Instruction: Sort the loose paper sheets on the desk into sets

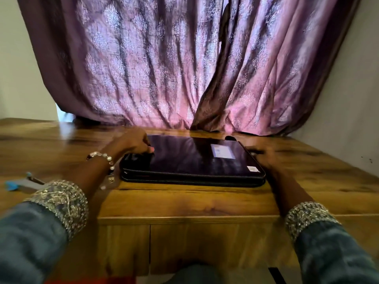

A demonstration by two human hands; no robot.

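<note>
A black zip folder (192, 160) lies flat on the wooden counter (184, 201), near the middle and closer to the back edge. It is closed, and a zipper runs along its front side. Its top is shiny. A pale label (223, 151) sits on the top toward the right, and a small white sticker (252, 169) sits at the front right corner. No loose paper sheets show on the counter.

The left hand (131, 143) is at the back left corner of the folder. Its fingers are curled and they touch the folder there, with the thumb on the top. It looks like it grips that corner, but the picture is blurry. A bracelet of pale beads (102, 157) is round the left wrist.

The right hand (264, 158) is at the right side of the folder, touching its edge. It is dark and blurred, so I cannot tell if the fingers are curled or straight.

Both arms wear blue-grey sleeves with shiny gold cuffs (61, 201).

On the left side of the counter, well apart from the folder, lies a thin pen-like thing with a light blue piece (12, 185) next to it. It is too blurry to name for sure.

Behind the counter hangs a purple curtain (174, 58) with a pale leafy pattern. Its bottom edge rests on the back of the counter, just behind the folder. Plain walls (348, 78) stand on both sides of the curtain.
</note>
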